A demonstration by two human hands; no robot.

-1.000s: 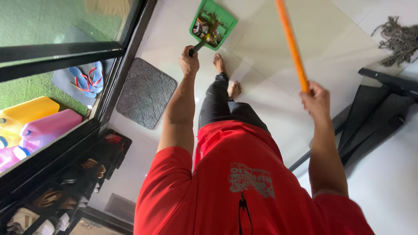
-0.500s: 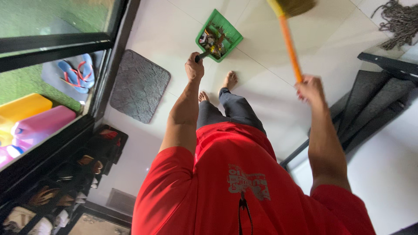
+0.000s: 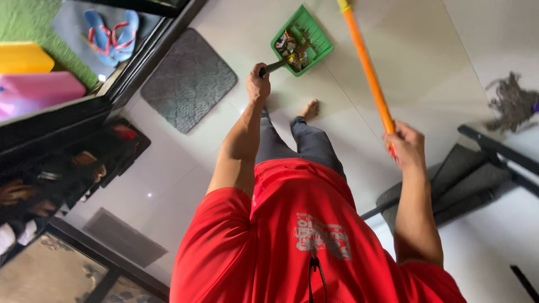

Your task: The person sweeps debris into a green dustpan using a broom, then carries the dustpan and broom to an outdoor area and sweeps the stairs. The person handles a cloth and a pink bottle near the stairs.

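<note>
Broom (image 3: 368, 70): your view's top edge cuts off its head above the orange handle. Dustpan (image 3: 303, 40), left of the broom: contents too small to sort, possibly leaves and wrappers. Your right hand (image 3: 405, 146) hides the broom's lower handle.

The dustpan (image 3: 303, 40) is held at twelve o'clock, above the floor (image 3: 426, 62), with litter (image 3: 292, 46) in it. The mat (image 3: 188, 79) is laid at ten o'clock, sandals (image 3: 110, 31) beyond it at eleven. The broom handle (image 3: 368, 70) is held at one o'clock; a mop head (image 3: 514, 104) is seen at two.
</note>
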